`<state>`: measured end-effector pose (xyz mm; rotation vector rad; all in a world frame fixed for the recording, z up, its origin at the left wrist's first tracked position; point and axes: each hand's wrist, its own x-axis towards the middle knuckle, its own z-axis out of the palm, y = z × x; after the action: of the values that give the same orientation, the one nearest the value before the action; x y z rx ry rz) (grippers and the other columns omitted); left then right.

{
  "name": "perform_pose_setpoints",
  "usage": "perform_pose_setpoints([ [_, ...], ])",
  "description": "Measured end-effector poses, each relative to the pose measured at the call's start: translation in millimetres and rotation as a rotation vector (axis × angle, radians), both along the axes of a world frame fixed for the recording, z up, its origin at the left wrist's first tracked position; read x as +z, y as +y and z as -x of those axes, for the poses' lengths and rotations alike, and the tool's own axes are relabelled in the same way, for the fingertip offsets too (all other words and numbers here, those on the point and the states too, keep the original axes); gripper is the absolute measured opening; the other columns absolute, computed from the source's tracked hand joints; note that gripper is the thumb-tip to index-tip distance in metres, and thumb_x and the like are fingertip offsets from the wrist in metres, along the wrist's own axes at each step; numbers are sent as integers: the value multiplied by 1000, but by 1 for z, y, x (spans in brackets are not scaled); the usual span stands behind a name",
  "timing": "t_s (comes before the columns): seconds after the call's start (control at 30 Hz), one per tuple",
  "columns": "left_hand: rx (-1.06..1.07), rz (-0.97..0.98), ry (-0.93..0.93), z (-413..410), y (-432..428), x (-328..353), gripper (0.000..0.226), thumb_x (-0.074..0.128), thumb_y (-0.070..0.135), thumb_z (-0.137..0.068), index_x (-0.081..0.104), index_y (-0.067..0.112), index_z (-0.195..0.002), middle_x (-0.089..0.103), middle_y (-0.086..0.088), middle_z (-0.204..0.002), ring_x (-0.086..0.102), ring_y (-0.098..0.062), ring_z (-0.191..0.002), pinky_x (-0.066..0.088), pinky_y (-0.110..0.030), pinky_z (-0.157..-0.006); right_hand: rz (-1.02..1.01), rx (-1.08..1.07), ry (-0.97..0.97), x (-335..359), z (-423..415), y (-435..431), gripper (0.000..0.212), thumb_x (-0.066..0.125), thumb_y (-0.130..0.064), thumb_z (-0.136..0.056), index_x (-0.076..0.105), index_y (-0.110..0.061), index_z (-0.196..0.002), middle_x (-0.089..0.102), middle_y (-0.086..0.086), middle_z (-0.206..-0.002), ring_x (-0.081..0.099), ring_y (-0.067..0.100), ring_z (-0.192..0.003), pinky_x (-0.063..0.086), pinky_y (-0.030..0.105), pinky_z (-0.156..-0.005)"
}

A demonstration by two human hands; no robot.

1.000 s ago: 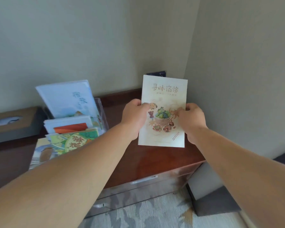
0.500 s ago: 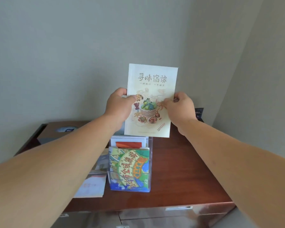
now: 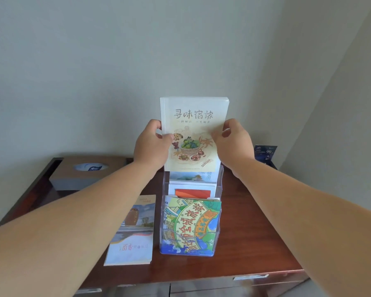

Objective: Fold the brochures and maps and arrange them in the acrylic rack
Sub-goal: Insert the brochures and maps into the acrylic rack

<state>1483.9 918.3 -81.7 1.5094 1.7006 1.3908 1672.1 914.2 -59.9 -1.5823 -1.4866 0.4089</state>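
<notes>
A cream folded brochure (image 3: 193,116) with a food drawing stands upright over the back tier of the clear acrylic rack (image 3: 219,189). My left hand (image 3: 151,144) pinches its left edge and my right hand (image 3: 234,142) pinches its right edge. Its lower edge sits at the top of the rear pocket. The rack holds a pale blue brochure (image 3: 193,176), a white and orange one (image 3: 192,192), and a colourful green map (image 3: 190,226) in the front pocket. Another folded brochure (image 3: 133,234) lies flat on the wooden cabinet (image 3: 255,232), left of the rack.
A brown tissue box (image 3: 84,172) sits at the back left of the cabinet top. A small dark card (image 3: 265,153) stands at the back right by the wall corner. Walls close in behind and on the right. Drawer fronts (image 3: 251,277) show below the front edge.
Both hands have carried the cream brochure from the right of the cabinet over to the rack and lowered it onto the back tier. The view swung to face the rack.
</notes>
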Motion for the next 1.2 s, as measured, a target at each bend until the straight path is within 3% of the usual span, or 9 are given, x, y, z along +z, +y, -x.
perform_pose_setpoints([
  [0.13, -12, 36, 42, 1, 2, -14, 6, 60, 22, -92, 56, 21, -96, 65, 8, -86, 63, -17, -82, 55, -39, -70, 35, -1, -89, -15, -2, 7, 9, 60, -26, -92, 53, -21, -90, 54, -11, -76, 49, 8, -63, 34, 26, -51],
  [0.27, -3, 41, 148, -5, 6, -28, 7, 61, 23, -93, 58, 18, -96, 66, 3, -92, 58, -7, -69, 39, -24, -50, 80, -17, -121, -30, -9, 11, 8, 59, -26, -93, 53, -21, -92, 53, -12, -76, 49, 5, -63, 32, 24, -49],
  [0.47, 18, 69, 298, -15, 9, -50, 8, 58, 22, -95, 53, 15, -96, 70, -4, -112, 58, -14, -76, 31, -10, -43, 123, -18, -183, -49, -19, 14, 12, 57, -24, -94, 49, -24, -104, 58, -8, -73, 58, 11, -61, 44, 25, -49],
  [0.73, 23, 112, 359, -14, 9, -70, 12, 60, 19, -93, 49, 13, -96, 68, -2, -109, 58, -18, -78, 40, -20, -48, 86, -69, -170, -72, -13, 10, 24, 51, -13, -93, 33, -20, -108, 60, 1, -71, 59, 18, -60, 48, 32, -50],
  [0.8, 22, 104, 391, -14, 9, -70, 13, 60, 19, -93, 48, 14, -94, 67, -2, -101, 59, -19, -76, 40, -23, -48, 132, -92, -137, -76, -13, 10, 26, 51, -16, -94, 34, -16, -114, 61, 1, -74, 60, 19, -62, 50, 32, -52],
  [0.93, 25, 141, 448, -13, 10, -72, 16, 56, 15, -93, 44, 14, -83, 63, -6, -83, 53, -18, -63, 33, -29, -47, 299, -81, -220, -83, -15, 12, 14, 51, -22, -95, 47, -12, -104, 62, 2, -82, 62, 22, -74, 56, 39, -68],
  [1.03, 28, 205, 514, -12, 10, -72, 16, 53, 14, -93, 45, 15, -79, 67, -8, -92, 54, -22, -70, 29, -29, -47, 353, -62, -279, -85, -16, 12, 16, 50, -23, -94, 54, -11, -105, 64, 5, -91, 62, 25, -81, 56, 41, -75],
  [1.2, 34, 171, 466, -13, 14, -64, 7, 51, 21, -95, 51, 14, -93, 68, -8, -106, 59, -22, -77, 35, -25, -45, 301, -83, -294, -79, -14, 15, 18, 52, -24, -93, 58, -13, -105, 64, 2, -89, 61, 21, -78, 53, 34, -68],
])
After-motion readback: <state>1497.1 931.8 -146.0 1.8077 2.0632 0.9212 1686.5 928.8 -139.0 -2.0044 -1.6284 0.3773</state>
